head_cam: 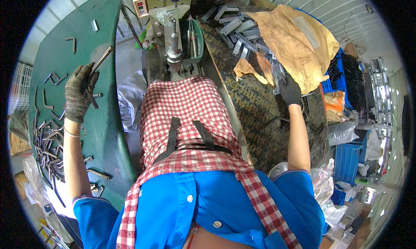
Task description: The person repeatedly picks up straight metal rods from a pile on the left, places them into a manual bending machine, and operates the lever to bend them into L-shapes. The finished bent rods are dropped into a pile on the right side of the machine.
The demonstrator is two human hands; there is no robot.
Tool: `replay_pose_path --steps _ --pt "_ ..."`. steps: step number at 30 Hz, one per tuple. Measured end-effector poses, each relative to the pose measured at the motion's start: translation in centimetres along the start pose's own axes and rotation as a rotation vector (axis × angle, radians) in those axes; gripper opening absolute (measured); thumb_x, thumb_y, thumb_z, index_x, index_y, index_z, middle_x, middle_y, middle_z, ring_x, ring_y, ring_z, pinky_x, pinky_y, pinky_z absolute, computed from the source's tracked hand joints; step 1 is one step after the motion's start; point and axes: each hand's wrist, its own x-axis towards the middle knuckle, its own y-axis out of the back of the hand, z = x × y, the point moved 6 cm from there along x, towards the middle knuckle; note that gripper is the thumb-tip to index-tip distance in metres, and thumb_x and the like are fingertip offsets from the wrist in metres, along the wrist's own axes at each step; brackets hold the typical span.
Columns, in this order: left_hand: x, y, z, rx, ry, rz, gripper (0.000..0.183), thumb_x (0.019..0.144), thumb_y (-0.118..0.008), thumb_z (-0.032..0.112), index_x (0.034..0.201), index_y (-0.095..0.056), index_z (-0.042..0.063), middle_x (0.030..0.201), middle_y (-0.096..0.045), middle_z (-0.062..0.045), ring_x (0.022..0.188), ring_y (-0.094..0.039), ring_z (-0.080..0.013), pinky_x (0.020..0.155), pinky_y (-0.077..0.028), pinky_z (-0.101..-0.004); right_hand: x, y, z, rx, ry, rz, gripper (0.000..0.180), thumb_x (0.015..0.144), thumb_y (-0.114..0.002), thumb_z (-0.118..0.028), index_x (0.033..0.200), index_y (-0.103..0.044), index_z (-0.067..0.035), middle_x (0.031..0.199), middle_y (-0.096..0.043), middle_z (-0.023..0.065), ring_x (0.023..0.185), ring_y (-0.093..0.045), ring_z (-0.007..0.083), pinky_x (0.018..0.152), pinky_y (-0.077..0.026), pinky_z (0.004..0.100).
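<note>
My left hand (79, 92), in a dark knit glove, grips a slim metal piece (103, 57) that points up and away over the green tabletop (107, 128). A short metal end (97, 95) shows just beside that hand; whether it is held too is unclear. On the right my gloved right hand (291, 90) reaches to metal channel pieces (277, 76) at the edge of a sheet of brown paper (286, 37). Its fingertips touch metal there, but their grip is partly hidden. More grey metal channels (232, 26) lie heaped beyond, partly under the paper.
Ahead stands a bench press (174, 49), with a green plastic bin (197, 40) holding metal rods beside it. Many L-shaped hex keys (48, 145) are piled at left. A dark worn board (256, 119) spans the right side. Blue crates (349, 158) stand farther right.
</note>
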Motion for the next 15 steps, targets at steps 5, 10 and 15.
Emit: replay_pose_path --steps 5,10,15 --pt "0.1 -0.6 1.2 -0.176 0.006 0.017 0.027 0.086 -0.057 0.019 0.107 -0.059 0.001 0.086 -0.061 -0.016 0.072 -0.059 -0.0225 0.066 -0.046 -0.0319 -0.7 1.4 1.0 -0.162 -0.041 0.042 0.041 0.088 -0.047 -0.036 0.118 -0.050 -0.010 0.097 -0.061 0.0227 0.078 -0.062 0.0339 0.065 -0.048 0.0426" --pt "2.6 -2.5 5.5 -0.610 0.131 -0.193 0.034 0.089 -0.054 0.026 0.108 -0.059 -0.002 0.071 -0.061 -0.009 0.060 -0.054 -0.0123 0.055 -0.043 -0.0273 -2.6 4.2 -14.0 1.130 0.221 -0.040 0.040 0.085 -0.057 -0.023 0.119 -0.049 -0.004 0.076 -0.061 0.0057 0.058 -0.057 0.0108 0.052 -0.045 0.0217" --pt "5.4 -3.1 10.9 -0.799 0.118 -0.342 0.039 0.088 -0.057 0.029 0.109 -0.058 -0.004 0.073 -0.061 -0.005 0.063 -0.055 -0.0090 0.058 -0.047 -0.0243 -3.2 3.2 -26.5 1.596 0.273 -0.454 0.046 0.085 -0.054 -0.022 0.123 -0.046 0.003 0.069 -0.059 0.0066 0.055 -0.057 0.0104 0.045 -0.039 0.0192"
